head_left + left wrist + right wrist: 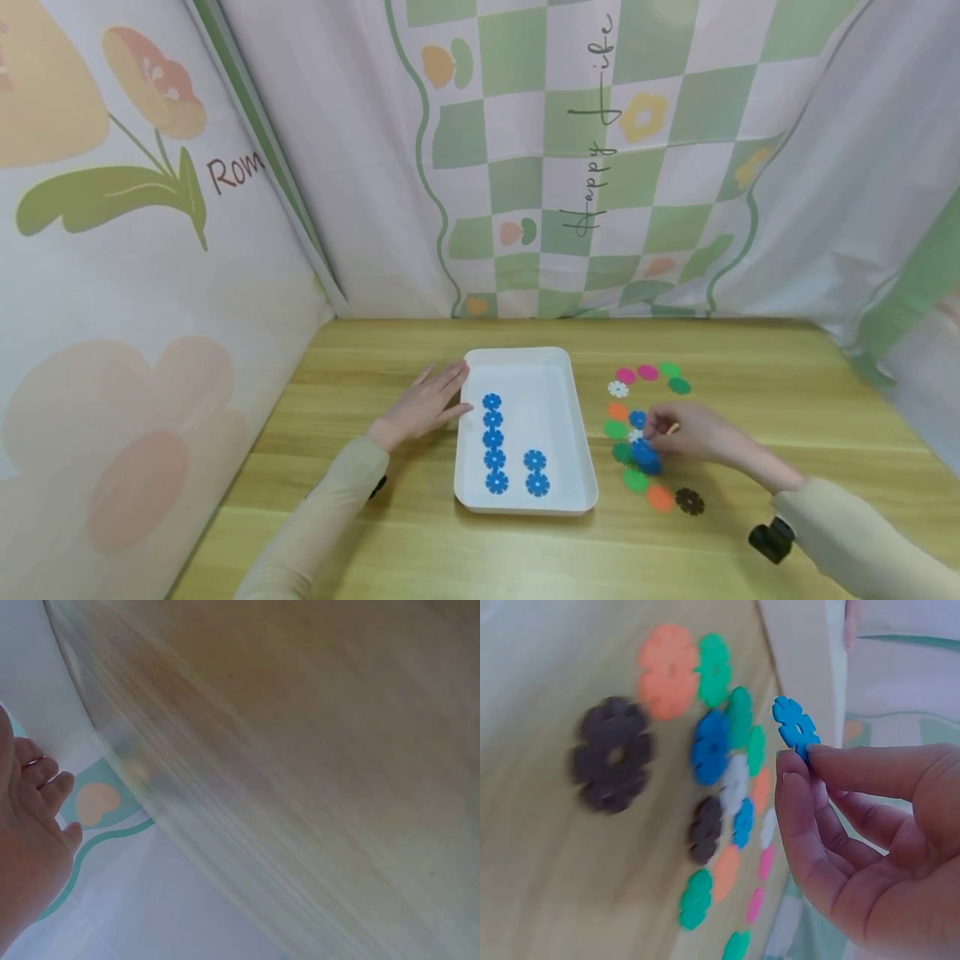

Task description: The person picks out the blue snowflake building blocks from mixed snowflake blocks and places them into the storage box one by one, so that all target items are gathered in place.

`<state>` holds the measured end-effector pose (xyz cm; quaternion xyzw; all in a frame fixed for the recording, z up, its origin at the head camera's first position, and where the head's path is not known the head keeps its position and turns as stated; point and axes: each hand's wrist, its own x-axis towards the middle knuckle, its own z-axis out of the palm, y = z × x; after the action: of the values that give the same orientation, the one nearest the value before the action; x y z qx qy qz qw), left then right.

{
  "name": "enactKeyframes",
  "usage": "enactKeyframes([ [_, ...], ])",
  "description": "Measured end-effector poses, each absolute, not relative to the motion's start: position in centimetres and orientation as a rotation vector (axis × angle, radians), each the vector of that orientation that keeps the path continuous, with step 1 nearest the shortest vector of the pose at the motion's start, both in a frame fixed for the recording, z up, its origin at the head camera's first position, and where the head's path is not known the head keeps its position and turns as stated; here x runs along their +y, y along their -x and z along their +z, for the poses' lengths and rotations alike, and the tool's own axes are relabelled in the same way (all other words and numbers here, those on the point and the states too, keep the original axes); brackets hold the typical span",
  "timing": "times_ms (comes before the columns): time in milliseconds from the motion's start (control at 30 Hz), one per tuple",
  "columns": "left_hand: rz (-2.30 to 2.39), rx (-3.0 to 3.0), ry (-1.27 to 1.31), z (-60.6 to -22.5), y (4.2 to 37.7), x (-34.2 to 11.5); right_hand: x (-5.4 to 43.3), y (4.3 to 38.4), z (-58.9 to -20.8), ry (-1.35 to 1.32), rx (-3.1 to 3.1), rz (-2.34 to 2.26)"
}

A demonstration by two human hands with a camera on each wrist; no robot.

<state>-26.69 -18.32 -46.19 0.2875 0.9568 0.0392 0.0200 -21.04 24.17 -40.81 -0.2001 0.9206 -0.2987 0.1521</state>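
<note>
My right hand (693,432) pinches a blue flower-shaped disc (795,724) between thumb and fingertips, held above the table beside the white tray. Slots cut into its rim and a small central hole show in the right wrist view. My left hand (427,402) touches the left rim of the white tray (525,375), its fingers stretched out along the edge. Inside the tray, several blue discs (492,437) form a column along the left side. Two more blue discs (536,472) stand in a shorter column at the lower right.
Right of the tray, loose discs lie on the wooden table (360,350): orange (661,499), green (635,481), pink (647,372), white (618,389) and dark brown (690,502). Another blue disc (710,748) lies among them. A patterned curtain (510,183) hangs behind the table.
</note>
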Motion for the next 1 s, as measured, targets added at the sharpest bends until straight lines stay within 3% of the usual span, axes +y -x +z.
enactKeyframes([
  [467, 0.087, 2.961, -0.887, -46.4, 27.0, -18.2, 19.2, 23.4, -38.6, 0.725, 2.595, -0.881],
  [800, 0.094, 2.974, -0.891, -46.3, 26.9, -18.3, 15.2, 24.4, -38.4, 0.598, 2.498, -0.978],
  [1000, 0.1, 2.973, -0.892, -46.1, 26.7, -18.3, 13.1, 25.5, -38.8, 0.68, 2.526, -0.873],
])
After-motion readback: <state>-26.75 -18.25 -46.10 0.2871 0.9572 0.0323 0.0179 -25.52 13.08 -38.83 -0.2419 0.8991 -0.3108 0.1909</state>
